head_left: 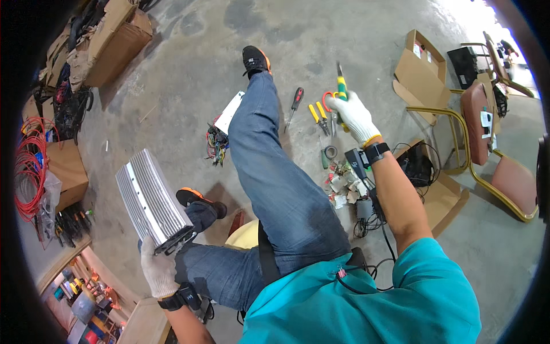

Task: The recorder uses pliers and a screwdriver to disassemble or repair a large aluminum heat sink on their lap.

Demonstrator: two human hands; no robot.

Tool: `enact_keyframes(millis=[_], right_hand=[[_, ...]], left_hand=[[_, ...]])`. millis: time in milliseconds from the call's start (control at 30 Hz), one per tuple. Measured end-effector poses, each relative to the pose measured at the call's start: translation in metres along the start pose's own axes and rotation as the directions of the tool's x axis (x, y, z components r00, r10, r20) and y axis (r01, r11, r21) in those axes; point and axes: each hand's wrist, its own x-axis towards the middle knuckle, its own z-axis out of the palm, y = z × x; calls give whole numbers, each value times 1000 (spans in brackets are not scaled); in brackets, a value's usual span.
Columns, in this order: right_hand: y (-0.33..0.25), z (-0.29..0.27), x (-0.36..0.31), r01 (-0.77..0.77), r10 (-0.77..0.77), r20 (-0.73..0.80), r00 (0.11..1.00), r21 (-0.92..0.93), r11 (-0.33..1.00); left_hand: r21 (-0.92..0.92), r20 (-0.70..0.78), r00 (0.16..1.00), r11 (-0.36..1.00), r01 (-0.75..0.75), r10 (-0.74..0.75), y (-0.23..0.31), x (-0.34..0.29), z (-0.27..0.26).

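Observation:
My left hand (157, 268), in a white glove, grips the near end of a silver finned metal housing (153, 195). The housing is tilted beside my left leg, and dark fittings show at its near end. In my gloved right hand (354, 116) is a slim hand tool with green-and-yellow grips (342, 87), its metal tip pointing away from me; its exact kind cannot be made out. Close by on the floor lie yellow-handled pliers (319, 116), red-handled scissors (328, 101), partly hidden by the hand, and a red-and-black screwdriver (295, 102).
A tape roll (330, 152) and a pile of scraps (346, 186) lie right of my leg. A wire bundle (217, 143) lies ahead. Open cardboard boxes (421, 74) and chairs (475, 123) stand right; cartons (117, 49) and red cable (31, 172) are left.

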Motion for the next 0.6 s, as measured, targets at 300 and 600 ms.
enact_keyframes(millis=[300, 600], right_hand=[[199, 114, 14, -106, 235, 159, 959, -567, 817], [246, 195, -29, -25, 262, 269, 927, -652, 758]], left_hand=[[197, -131, 983, 968, 155, -131, 14, 19, 33], [270, -221, 936, 905, 330, -275, 15, 48, 78]])
